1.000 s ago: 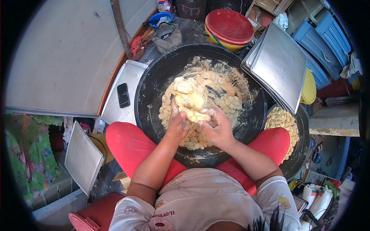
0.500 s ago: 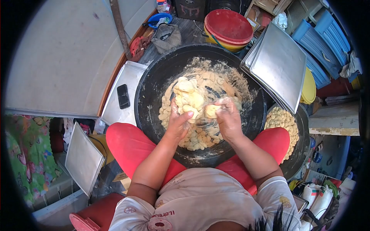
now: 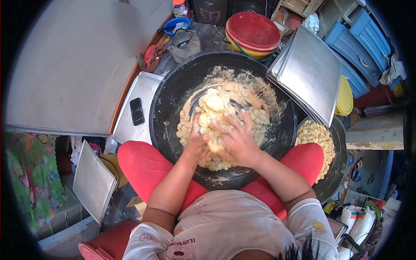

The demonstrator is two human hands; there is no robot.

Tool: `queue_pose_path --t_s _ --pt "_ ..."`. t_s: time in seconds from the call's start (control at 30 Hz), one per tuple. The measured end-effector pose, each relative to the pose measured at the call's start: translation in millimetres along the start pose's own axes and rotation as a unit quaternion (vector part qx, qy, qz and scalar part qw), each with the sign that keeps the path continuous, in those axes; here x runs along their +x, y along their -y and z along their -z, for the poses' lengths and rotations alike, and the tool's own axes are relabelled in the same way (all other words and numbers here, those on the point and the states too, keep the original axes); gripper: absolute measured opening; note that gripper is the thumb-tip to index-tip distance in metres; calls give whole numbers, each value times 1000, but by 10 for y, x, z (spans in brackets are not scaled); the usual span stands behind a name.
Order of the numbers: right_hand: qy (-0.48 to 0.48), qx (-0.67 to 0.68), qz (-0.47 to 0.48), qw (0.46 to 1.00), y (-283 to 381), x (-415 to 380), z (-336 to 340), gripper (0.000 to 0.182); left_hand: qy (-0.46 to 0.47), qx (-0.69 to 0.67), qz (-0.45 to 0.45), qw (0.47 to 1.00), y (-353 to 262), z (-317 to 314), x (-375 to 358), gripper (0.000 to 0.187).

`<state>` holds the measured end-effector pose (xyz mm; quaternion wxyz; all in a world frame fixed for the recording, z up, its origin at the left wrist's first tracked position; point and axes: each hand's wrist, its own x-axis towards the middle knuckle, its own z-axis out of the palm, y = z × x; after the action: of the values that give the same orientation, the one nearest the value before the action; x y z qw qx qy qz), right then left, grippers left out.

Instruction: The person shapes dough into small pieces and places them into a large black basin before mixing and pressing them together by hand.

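A wide black basin (image 3: 161, 93) lies between my knees, with many small pale dough pieces (image 3: 260, 123) and flour inside. My left hand (image 3: 197, 141) is curled against the left side of a lumpy mass of yellowish dough (image 3: 215, 103), thumb towards the middle. On the right, my right hand (image 3: 236, 138) has its fingers spread over the lower part of that dough, blurred by motion. What lies under its palm is hidden.
Stacked metal trays (image 3: 310, 73) lean over the basin's right rim. A second basin (image 3: 340, 162) holds more small pieces. Red and yellow tubs (image 3: 253, 31) stand behind. A phone (image 3: 137, 111) rests on a flat tray (image 3: 145, 93) at left.
My right hand has moved left against the dough mass, and its fingers have opened from around a small dough lump. My left hand stays almost in place.
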<state>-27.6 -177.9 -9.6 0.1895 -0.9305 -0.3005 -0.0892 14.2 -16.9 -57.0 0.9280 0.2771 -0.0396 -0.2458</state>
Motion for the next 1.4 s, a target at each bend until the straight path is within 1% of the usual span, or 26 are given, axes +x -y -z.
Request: queue_pose_path --t_s 0.03,0.13,0.23,0.27,0.3,0.33,0.37,0.43,0.47,0.5,0.57,0.6,0.67,0.7,0.73,0.8,0.87,0.9,0.97,1.03,1.1,1.13,1.2,1.27,1.33,1.4 --pt "-1 0 0 1000 15 -7 63 36 0 1 0 1000 -14 -10 4 90" --pt "-40 148 116 981 -32 -74 196 44 -5 -1 4 1000 -40 -9 11 87" --pt "-202 198 -35 958 -250 -89 133 59 20 42 3 999 -11 121 18 80" --pt "-202 197 -36 959 -288 -59 105 59 33 73 21 997 6 159 6 78" --pt "-171 301 -125 930 -309 -10 67 61 46 104 39 993 32 190 -5 76" --pt "-138 399 -211 882 -300 38 28 66 48 104 40 993 63 198 -12 76" --pt "-129 549 -217 797 -280 41 -95 71 45 163 10 986 94 194 -14 78" --pt "-147 561 -240 779 -215 32 -247 68 43 222 -19 974 128 101 -4 81" --pt "-164 572 -263 760 -191 35 -273 65 -19 183 -52 982 123 -46 -4 84" --pt "-163 572 -264 759 -176 35 -263 65 -82 142 -85 983 120 -120 -10 88" --pt "-115 353 -132 919 -113 62 -173 57 -47 70 -40 996 162 15 -19 91" --pt "-114 354 -131 919 -78 95 -140 57 -8 -1 5 1000 180 77 -25 94" --pt "-94 384 -133 909 -19 162 -102 45 -9 -2 14 1000 197 105 -58 94" --pt "-94 385 -133 909 -33 159 -128 45 -4 -36 59 998 236 199 -68 89" --pt "-114 323 -133 930 -57 155 -163 41 2 -70 105 992 225 189 -69 85" --pt "-132 259 -132 948 -121 150 -174 36 -10 -28 103 994 220 159 -50 84" --pt "-162 420 -132 883 -180 157 -112 29 -23 14 100 995 173 106 -19 83" --pt "-160 421 -132 883 -176 140 -95 29 -22 24 105 994 148 101 -3 79" --pt "-230 531 -204 789 -172 106 -66 30 -21 32 109 993 139 100 11 75" --pt "-250 557 -198 767 -249 50 -52 31 3 19 102 995 148 105 19 63" --pt "-319 583 -236 709 -255 24 -47 39 5 15 115 993 147 150 4 62" --pt "-319 583 -236 709 -235 44 37 39 7 12 129 992 144 173 -2 61" --pt "-349 660 -252 615 -205 81 248 35 3 -7 137 991 143 198 -8 61" --pt "-331 652 -271 626 -285 2 320 31 -2 -26 145 989 141 217 -11 60" --pt "-163 473 -216 839 -409 -80 339 33 -22 -63 161 985 140 236 -17 60" --pt "-144 470 -232 840 -323 -75 280 42 -24 -48 160 986 160 255 -15 60"
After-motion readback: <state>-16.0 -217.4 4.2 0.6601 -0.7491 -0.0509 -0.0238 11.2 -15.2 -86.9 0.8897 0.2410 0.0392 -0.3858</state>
